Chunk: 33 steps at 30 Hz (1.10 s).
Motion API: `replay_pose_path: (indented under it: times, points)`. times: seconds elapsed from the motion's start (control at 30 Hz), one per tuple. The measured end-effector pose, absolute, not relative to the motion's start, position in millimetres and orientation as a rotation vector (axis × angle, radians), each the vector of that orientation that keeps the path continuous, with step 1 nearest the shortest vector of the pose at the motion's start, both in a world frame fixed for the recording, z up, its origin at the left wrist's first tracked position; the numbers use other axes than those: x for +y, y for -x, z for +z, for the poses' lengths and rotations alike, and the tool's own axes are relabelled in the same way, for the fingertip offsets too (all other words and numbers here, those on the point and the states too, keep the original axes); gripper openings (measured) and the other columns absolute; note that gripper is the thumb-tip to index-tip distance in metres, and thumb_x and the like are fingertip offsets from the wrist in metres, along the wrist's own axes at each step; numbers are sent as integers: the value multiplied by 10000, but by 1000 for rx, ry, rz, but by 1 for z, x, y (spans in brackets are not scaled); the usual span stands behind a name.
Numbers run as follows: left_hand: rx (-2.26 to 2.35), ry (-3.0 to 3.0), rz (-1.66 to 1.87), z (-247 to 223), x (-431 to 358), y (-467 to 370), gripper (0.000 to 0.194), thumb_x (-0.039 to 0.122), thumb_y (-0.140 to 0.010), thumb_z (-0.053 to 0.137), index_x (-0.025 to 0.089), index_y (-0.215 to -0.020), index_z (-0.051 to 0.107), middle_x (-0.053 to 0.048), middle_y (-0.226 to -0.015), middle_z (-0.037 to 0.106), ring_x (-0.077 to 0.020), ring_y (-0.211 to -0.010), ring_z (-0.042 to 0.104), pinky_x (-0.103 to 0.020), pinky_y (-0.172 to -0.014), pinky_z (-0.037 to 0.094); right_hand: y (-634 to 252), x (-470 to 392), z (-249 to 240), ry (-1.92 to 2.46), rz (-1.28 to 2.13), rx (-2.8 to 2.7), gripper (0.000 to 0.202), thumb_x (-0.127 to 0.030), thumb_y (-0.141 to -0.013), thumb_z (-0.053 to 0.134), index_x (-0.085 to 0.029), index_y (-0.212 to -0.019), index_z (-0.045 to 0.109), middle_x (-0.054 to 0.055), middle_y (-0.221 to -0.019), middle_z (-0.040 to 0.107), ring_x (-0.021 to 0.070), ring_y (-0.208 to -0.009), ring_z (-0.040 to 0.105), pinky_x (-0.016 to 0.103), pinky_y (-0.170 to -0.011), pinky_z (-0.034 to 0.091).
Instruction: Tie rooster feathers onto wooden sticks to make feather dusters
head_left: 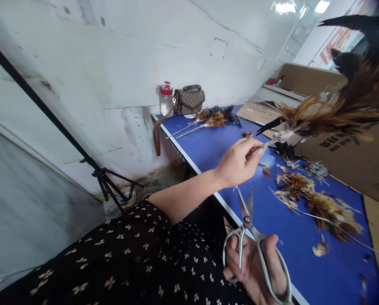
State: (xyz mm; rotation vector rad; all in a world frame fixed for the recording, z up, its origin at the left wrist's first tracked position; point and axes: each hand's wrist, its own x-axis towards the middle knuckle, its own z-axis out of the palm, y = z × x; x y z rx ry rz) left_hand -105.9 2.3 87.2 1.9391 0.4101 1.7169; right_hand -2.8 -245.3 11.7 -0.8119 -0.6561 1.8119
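Note:
My left hand (238,163) is closed around the stick of a bunch of brown and black feathers (316,116), held out over the table with the plumes toward the upper right. A pale wrapping binds the feathers where they meet the stick. Lower down, at the table's near edge, my right hand (253,264) has its fingers through the handles of metal scissors (247,220). The scissor blades are parted and point up, just below my left wrist. Loose brown feathers (323,203) and a white string (316,216) lie on the blue table (205,150).
Two more feather bunches on sticks (211,117) lie at the table's far end, beside a checked handbag (189,101) and a red-lidded jar (166,99). Cardboard boxes (351,156) line the right side. A black tripod (103,176) stands at the left by the wall.

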Motion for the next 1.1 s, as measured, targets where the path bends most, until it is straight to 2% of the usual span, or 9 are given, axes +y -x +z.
replay_pose_path:
  times: [0.17, 0.33, 0.63, 0.9, 1.1]
  points:
    - [400, -1931, 1668, 91, -8, 101, 137, 295, -1155, 614, 205, -1195, 708, -109, -1170, 767, -197, -1062, 761, -347, -966, 646, 13, -218, 1, 716, 1742, -603, 851, -982, -927, 679, -163, -1092, 836, 22, -853, 631, 125, -664, 491, 401, -797, 712]
    - [435, -1914, 1601, 90, -21, 100, 133, 293, -1143, 643, 205, -1195, 729, -96, -1146, 764, -186, -1024, 751, -328, -928, 648, 12, -207, -7, 672, 1671, -571, 818, -948, -923, 733, -150, -1074, 832, 23, -854, 637, 125, -664, 522, 345, -733, 681]
    - [394, -1938, 1552, 81, -30, 97, 142, 307, -1146, 651, 213, -1215, 732, -100, -1153, 760, -183, -1002, 738, -338, -892, 664, 14, -206, -14, 706, 1605, -567, 845, -985, -922, 685, -157, -1026, 814, 22, -828, 608, 118, -621, 510, 307, -626, 607]
    - [379, -1971, 1532, 78, -37, 96, 170, 336, -1160, 635, 205, -1199, 735, -94, -1136, 759, -180, -1007, 734, -332, -908, 657, 16, -205, -16, 664, 1590, -537, 861, -1002, -924, 656, -155, -979, 797, -10, -787, 552, 73, -564, 419, 223, -517, 520]
    - [356, -1947, 1556, 80, -38, 98, 188, 345, -1169, 617, 198, -1204, 730, -100, -1137, 762, -177, -997, 741, -332, -902, 659, 18, -207, -15, 668, 1537, -432, 799, -978, -907, 713, -180, -890, 712, -47, -749, 479, 43, -522, 289, 178, -450, 457]
